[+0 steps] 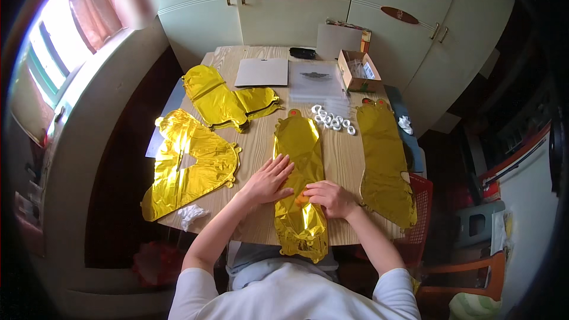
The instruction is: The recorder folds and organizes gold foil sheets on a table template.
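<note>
At the far left of the wood-grain counter [252, 115], a flat gold foil balloon with a gap in its middle [210, 172] lies beside a crumpled white tissue [191, 216]. Just beyond it, a bent gold foil balloon [216, 95] reaches toward a pale card [262, 72].

Next comes the left hand [268, 181], palm down, fingers extended and a little spread, resting on the left side of the long gold foil balloon [299, 142] and gripping nothing. That balloon lies between and under both hands, running away from the person, its near end hanging past the counter's edge. The step in hand seems to be pressing or smoothing the foil; such work calls for the left palm to steady the sheet while the right fingertips work at the surface.

On its right side, the right hand [331, 197] has bent fingers, the tips at an orange patch on the foil; whether they pinch anything I cannot tell.

Beyond that hand sit a cluster of small white rings [332, 121] and an open cardboard box [360, 74]. Farthest right, another elongated gold foil balloon [385, 160] lies well apart from the hands.
</note>
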Available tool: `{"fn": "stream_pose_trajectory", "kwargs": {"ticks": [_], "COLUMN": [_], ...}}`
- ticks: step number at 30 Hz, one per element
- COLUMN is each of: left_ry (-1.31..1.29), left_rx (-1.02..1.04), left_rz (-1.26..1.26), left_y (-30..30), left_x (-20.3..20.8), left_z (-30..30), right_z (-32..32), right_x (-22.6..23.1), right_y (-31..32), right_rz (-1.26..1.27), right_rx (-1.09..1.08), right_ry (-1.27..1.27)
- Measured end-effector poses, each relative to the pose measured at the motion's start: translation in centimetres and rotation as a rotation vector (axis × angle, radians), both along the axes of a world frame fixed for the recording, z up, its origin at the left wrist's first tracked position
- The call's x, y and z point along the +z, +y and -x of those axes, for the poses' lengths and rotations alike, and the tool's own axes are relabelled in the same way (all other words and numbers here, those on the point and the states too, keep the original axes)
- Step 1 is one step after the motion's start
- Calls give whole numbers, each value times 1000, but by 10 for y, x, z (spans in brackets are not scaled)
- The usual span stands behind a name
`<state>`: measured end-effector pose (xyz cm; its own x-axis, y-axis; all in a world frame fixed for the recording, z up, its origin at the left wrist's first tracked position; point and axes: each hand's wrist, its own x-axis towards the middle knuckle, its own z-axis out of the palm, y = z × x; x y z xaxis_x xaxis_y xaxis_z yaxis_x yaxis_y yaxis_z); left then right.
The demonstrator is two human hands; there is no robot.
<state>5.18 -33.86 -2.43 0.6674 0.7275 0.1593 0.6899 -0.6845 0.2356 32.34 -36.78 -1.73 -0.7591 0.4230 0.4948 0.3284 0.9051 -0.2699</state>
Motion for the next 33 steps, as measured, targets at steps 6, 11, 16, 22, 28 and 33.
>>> {"fn": "stream_pose_trajectory", "kwargs": {"ticks": [6, 11, 16, 22, 28, 33], "left_ry": [75, 94, 63, 92, 161, 187], "left_rx": [5, 16, 0, -31, -37, -45], "left_rz": [-31, -8, 4, -34, -58, -53], "left_y": [3, 8, 13, 15, 10, 11], "left_x": [1, -1, -3, -4, -3, -2], "left_z": [-2, -1, 6, 9, 8, 8], "right_z": [1, 1, 0, 2, 3, 3], "right_x": [4, 1, -1, 8, 7, 7], "right_y": [-2, 0, 1, 0, -1, 2], "right_rz": [-9, 1, 9, -8, 21, 30], "right_rx": [1, 5, 7, -14, 2, 56], "right_ry": [-10, -5, -5, -27, 1, -18]}}
